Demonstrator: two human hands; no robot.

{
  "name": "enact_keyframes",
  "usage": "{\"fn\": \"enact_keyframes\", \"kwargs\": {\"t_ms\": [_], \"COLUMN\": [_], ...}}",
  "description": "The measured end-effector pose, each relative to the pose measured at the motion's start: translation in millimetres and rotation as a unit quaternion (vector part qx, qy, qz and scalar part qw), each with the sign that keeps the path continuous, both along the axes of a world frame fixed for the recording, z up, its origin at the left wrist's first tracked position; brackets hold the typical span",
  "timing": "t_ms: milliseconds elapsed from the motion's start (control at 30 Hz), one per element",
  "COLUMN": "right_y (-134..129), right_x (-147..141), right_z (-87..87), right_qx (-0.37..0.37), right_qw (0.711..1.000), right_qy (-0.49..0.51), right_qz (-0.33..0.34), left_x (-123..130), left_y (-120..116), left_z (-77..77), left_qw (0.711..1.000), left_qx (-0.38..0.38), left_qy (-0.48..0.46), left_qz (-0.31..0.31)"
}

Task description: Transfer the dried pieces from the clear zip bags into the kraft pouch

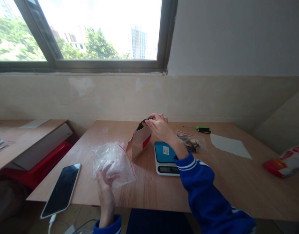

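My left hand [106, 191] holds a clear zip bag [115, 159] with a red seal line, its thumb in front and its fingers showing through the plastic. At the table's middle stands a brown paper bag [137, 144] with a red patch, tilted, its dark mouth open. My right hand [159, 126] is closed at the upper edge of that mouth; the fingertips are partly hidden by the rim. Under my right forearm sits a white kitchen scale [161, 170] with a blue top [164, 151], and its display is partly covered by my sleeve.
Behind the scale lies a second zip bag [194, 143] with dark and pale pieces inside. Farther right are screwdrivers [203, 129], a white sheet [229, 145] and a red-and-white packet [286, 161]. A phone [63, 188] with a cable overhangs the front left edge.
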State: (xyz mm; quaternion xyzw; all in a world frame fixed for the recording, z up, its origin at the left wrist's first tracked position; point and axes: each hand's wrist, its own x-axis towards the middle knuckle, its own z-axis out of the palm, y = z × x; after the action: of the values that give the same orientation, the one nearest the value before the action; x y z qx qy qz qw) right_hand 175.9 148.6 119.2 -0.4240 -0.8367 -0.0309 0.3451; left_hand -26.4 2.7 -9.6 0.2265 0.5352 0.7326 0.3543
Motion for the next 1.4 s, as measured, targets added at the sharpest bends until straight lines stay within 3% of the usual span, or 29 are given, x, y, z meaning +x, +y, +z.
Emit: {"fn": "enact_keyframes", "kwargs": {"t_ms": [300,433,600,667,733,833,967,1067,1167,1300,1400], "right_y": [7.8,7.8,-6.6,-17.7,-29.4,-41.2,-36.0,-24.0,-17.8,-22.1,-26.8], "right_x": [-0.3,4.0,13.5,19.8,29.3,54.0,106.4,144.1,166.0,176.5,181.1], "right_z": [-3.0,-4.3,-6.1,-9.4,-16.5,-36.0,-77.9,-114.0,-145.0,-169.0,-171.6], "right_qx": [-0.072,-0.057,-0.051,-0.065,-0.085,-0.112,-0.104,-0.114,-0.143,-0.155,-0.142], "right_qw": [0.989,0.99,0.981,0.977,0.977,0.98,0.983,0.973,0.953,0.937,0.936], "right_qy": [0.123,0.128,0.177,0.186,0.183,0.159,0.143,0.107,0.039,-0.024,-0.033], "right_qz": [0.026,0.024,0.065,0.079,0.071,0.044,-0.051,-0.171,-0.263,-0.312,-0.319], "left_x": [-6.3,-10.4,-29.7,-44.9,-61.0,-75.9,-67.7,-52.2,-42.2,-41.2,-40.5], "left_y": [-2.4,-3.9,15.5,32.6,49.0,59.4,43.8,32.3,34.2,44.4,42.4], "left_z": [-0.7,1.9,11.6,14.6,17.3,23.7,32.4,23.4,-6.0,-41.0,-35.0], "left_qw": [0.997,0.994,0.989,0.979,0.948,0.917,0.859,0.813,0.778,0.773,0.798], "left_qx": [-0.023,-0.015,-0.004,-0.043,-0.144,-0.203,-0.192,-0.122,-0.139,-0.182,-0.174], "left_qy": [0.076,0.106,0.147,0.201,0.282,0.333,0.446,0.562,0.613,0.603,0.575], "left_qz": [0.001,0.005,0.013,0.017,0.028,0.083,0.162,0.092,-0.005,-0.074,-0.052]}}
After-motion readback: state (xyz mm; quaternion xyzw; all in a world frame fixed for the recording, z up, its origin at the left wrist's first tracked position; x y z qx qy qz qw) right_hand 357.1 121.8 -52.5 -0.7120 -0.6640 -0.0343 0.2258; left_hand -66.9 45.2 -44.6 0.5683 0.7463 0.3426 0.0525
